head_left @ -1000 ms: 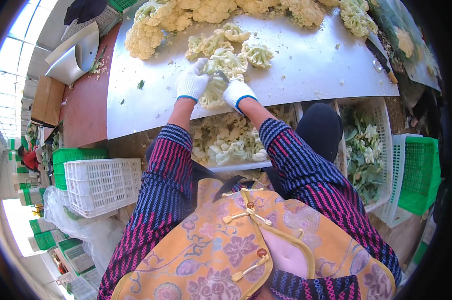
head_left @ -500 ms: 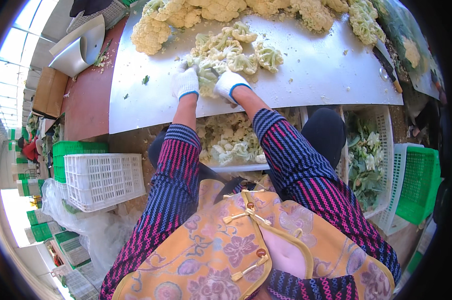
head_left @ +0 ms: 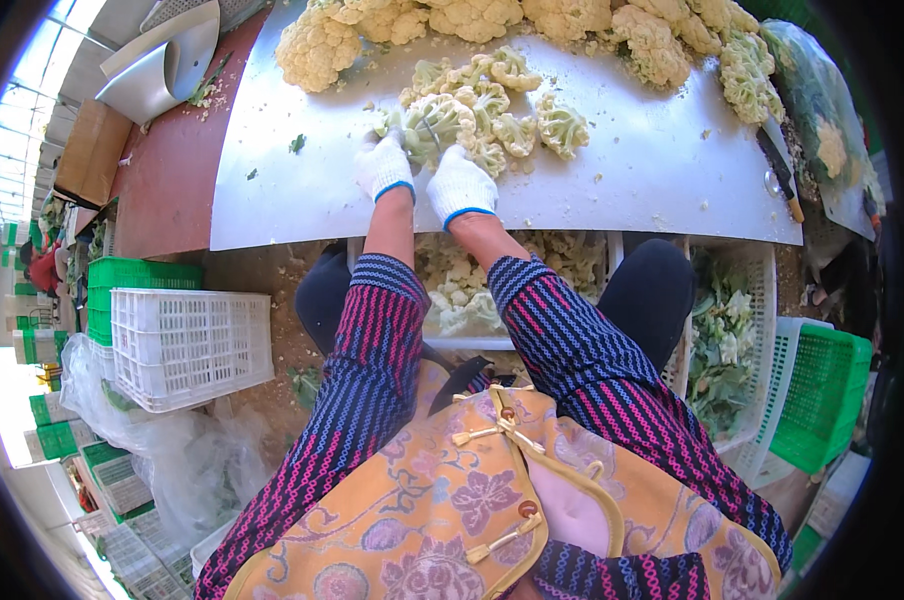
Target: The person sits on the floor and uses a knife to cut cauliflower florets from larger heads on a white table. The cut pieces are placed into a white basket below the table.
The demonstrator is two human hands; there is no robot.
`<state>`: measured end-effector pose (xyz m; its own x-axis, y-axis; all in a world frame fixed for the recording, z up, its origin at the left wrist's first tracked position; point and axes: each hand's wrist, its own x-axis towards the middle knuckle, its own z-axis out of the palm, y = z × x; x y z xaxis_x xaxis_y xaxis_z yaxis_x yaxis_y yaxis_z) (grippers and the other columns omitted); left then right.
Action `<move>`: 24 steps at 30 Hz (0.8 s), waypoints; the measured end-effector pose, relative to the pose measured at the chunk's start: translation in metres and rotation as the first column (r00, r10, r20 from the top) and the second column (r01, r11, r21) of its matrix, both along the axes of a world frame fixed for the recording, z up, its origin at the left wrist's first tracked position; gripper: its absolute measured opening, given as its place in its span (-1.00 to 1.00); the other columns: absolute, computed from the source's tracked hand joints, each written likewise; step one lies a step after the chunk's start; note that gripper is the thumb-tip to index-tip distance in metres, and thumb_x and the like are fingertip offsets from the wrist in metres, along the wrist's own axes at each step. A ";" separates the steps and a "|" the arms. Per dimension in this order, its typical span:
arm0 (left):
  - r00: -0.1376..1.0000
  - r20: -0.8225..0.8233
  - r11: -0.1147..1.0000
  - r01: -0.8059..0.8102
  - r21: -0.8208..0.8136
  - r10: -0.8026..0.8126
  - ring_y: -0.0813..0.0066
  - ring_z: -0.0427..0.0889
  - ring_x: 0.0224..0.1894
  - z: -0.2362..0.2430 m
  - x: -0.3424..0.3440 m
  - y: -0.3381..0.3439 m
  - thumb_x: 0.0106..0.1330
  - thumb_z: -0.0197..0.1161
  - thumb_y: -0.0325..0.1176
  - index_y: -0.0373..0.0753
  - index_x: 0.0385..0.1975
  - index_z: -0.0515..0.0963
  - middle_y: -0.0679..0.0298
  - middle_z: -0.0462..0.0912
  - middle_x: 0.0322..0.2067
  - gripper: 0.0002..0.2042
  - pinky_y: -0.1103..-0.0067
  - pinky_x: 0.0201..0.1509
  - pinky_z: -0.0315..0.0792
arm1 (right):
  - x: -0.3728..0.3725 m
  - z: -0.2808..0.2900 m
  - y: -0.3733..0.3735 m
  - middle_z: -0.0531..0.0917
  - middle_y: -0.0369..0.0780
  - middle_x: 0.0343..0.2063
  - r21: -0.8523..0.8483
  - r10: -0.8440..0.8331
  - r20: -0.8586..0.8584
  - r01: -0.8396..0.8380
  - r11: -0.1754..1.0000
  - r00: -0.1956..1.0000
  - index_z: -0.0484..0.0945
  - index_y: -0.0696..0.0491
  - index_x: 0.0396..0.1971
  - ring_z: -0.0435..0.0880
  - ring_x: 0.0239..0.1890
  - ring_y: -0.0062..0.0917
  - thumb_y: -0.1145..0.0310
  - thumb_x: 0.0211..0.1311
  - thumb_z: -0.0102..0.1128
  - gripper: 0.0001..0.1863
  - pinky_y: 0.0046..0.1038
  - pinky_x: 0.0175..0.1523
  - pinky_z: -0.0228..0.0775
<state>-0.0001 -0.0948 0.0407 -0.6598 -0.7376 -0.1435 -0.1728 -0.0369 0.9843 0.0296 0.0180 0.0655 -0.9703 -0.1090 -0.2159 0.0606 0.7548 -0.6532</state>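
My left hand point(head_left: 383, 166), in a white knit glove with a blue cuff, is closed on the left side of a cauliflower piece point(head_left: 442, 118) above the white work surface. My right hand point(head_left: 462, 184), gloved alike, is closed just nearer to me. A thin dark knife blade point(head_left: 431, 132) projects from it against the cauliflower; the handle is hidden in the fist. Cut florets point(head_left: 512, 132) lie in a loose pile just beyond, touching or close to the held piece. One floret point(head_left: 562, 126) sits apart on the right.
Whole cauliflower heads point(head_left: 472, 16) line the far side. A second knife point(head_left: 780, 172) lies at the right edge. Below the table are a crate of florets point(head_left: 464, 295) and a crate of leaves point(head_left: 727, 340). White point(head_left: 192, 345) and green crates point(head_left: 822, 395) stand at the sides.
The held cauliflower has come up and away from me, its floret side now facing right. My right hand has drawn slightly nearer to me. The whole view has shifted a little.
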 end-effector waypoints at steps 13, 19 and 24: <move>0.996 0.059 0.992 -0.067 0.108 0.061 0.36 0.69 -0.17 0.002 -0.004 -0.006 0.28 0.26 -0.34 -0.34 0.00 0.59 0.13 0.70 -0.14 -0.67 0.45 -0.07 0.54 | -0.034 -0.022 -0.023 0.66 0.01 -0.01 0.130 0.097 0.053 -0.103 0.986 0.994 0.52 0.18 0.06 0.66 0.06 -0.16 0.27 0.25 0.07 -0.56 -0.21 0.13 0.47; 0.973 0.226 0.997 -0.026 -0.073 0.042 0.29 0.68 -0.13 -0.017 -0.024 -0.021 0.20 0.34 -0.10 -0.29 -0.01 0.60 0.11 0.69 -0.11 -0.54 0.44 -0.02 0.53 | -0.058 -0.020 -0.021 0.72 0.07 -0.23 0.045 0.196 0.028 -0.197 0.979 0.980 0.69 0.21 -0.24 0.73 -0.15 -0.10 0.29 0.17 0.15 -0.68 -0.14 -0.08 0.56; 0.999 -0.037 0.987 -0.003 0.162 0.009 0.21 0.65 -0.07 -0.089 -0.030 -0.066 0.37 0.13 -0.16 -0.25 0.07 0.53 0.08 0.65 -0.07 -0.61 0.36 -0.01 0.53 | -0.033 -0.052 -0.016 0.66 0.11 -0.09 0.184 0.209 0.001 -0.206 0.961 0.978 0.63 0.14 -0.07 0.65 0.02 -0.09 0.27 0.25 -0.01 -0.62 -0.12 0.10 0.48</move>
<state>-0.0302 -0.1604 -0.0488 -0.6623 -0.7109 -0.2365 -0.1349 -0.1974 0.9710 -0.0035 0.0016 0.0133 -0.9346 -0.2688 -0.2332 -0.1206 0.8558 -0.5030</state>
